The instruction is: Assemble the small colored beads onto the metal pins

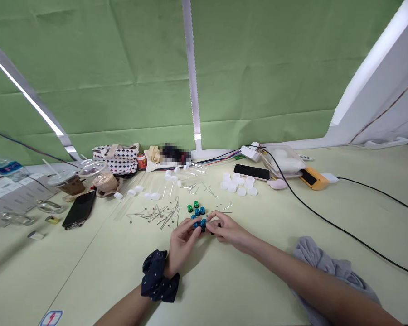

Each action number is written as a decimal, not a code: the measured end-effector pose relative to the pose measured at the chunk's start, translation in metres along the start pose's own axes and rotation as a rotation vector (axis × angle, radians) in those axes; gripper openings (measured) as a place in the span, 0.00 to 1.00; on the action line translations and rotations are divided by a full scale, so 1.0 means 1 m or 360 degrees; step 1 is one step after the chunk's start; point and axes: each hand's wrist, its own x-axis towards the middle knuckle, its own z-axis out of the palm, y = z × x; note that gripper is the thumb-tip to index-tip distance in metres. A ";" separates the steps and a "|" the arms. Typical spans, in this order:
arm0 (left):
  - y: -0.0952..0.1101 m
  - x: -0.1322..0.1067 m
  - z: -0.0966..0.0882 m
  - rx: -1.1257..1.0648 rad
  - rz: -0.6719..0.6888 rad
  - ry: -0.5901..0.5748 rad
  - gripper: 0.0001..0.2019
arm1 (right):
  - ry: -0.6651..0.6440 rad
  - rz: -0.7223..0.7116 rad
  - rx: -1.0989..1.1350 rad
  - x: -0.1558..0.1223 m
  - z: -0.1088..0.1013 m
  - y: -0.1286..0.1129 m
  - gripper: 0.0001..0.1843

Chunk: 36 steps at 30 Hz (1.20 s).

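Note:
My left hand (182,244), a dark polka-dot scrunchie (160,276) round its wrist, pinches a small black piece with shiny blue round tops (203,222) just above the table. From the other side, the fingers of my right hand (229,232) are closed on the same piece, which they partly hide. Right beyond the fingertips stand loose blue round pieces (202,210) and green round pieces (190,208) with dark bases. Thin bent metal rods (170,215) lie scattered to the left of them.
Clear tubes (153,185) and white round caps (241,192) lie farther back. A phone (251,171), a yellow device (313,178) and a black cable (313,210) are at the right. Drink cups (68,183) and another phone (80,209) stand left. Grey cloth (309,253) lies by my right forearm.

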 end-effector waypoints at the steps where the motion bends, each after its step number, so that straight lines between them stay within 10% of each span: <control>1: 0.000 0.000 0.000 0.0010 0.0002 0.0003 0.15 | -0.0008 0.0034 -0.0003 0.001 0.000 0.002 0.19; 6: -0.002 0.009 -0.016 0.0127 0.0064 0.0227 0.15 | 0.0113 -0.0052 -0.0390 0.007 -0.010 0.009 0.15; 14: -0.027 0.045 -0.090 0.0340 -0.0070 0.0743 0.16 | 0.0499 -0.0488 -0.1458 0.022 -0.041 0.013 0.08; 16: -0.025 0.047 -0.107 0.0225 -0.0265 0.0608 0.16 | 0.0462 -0.0469 -0.1552 0.021 -0.041 0.016 0.07; 22: 0.006 0.040 -0.121 0.0073 -0.0684 -0.0843 0.14 | 0.0446 -0.0441 -0.1695 0.015 -0.033 0.015 0.07; 25: 0.011 0.035 -0.109 0.0091 -0.0735 -0.1266 0.15 | 0.0416 -0.0434 -0.1722 0.013 -0.030 0.015 0.07; 36: -0.006 0.037 -0.107 0.0326 -0.0521 -0.0854 0.13 | 0.0428 -0.0547 -0.1842 0.013 -0.031 0.018 0.06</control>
